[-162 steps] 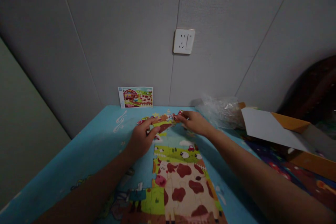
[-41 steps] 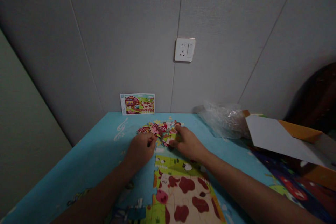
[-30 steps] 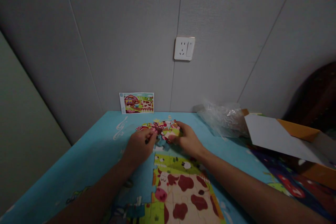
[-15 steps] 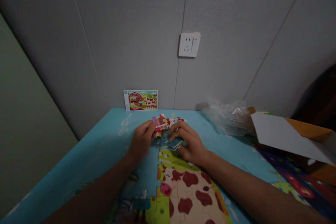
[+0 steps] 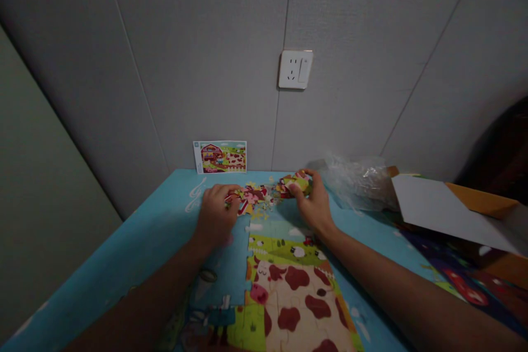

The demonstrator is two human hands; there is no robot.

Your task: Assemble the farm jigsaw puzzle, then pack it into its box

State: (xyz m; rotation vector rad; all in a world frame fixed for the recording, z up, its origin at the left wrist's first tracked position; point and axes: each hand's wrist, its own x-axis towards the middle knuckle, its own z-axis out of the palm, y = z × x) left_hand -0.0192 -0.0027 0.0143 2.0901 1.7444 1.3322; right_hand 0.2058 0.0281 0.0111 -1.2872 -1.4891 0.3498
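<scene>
A partly joined jigsaw puzzle [image 5: 295, 286] lies in front of me, showing a spotted cow, sheep and a strip of sky. Past its far edge is a heap of loose pieces [image 5: 264, 198]. My left hand [image 5: 216, 214] is at the heap's left side, its fingers curled round some puzzle pieces [image 5: 244, 206] with red and white print. On the right, my right hand [image 5: 315, 206] grips a bunch of puzzle pieces [image 5: 301, 181] between thumb and fingers, slightly above the cloth. My forearms cover parts of the puzzle's sides.
A picture card [image 5: 220, 157] of the farm scene leans against the grey wall [image 5: 214, 66]. Crumpled clear plastic [image 5: 358, 181] and an opened box [image 5: 437, 203] stand at the right. Blue patterned cloth [image 5: 165, 231] covers the table. A socket [image 5: 295, 69] sits on the wall.
My right hand has moved right and away from the puzzle, and now holds colourful pieces. The blue pieces it handled lie along the puzzle's top as sky. My left hand has lowered slightly leftward.
</scene>
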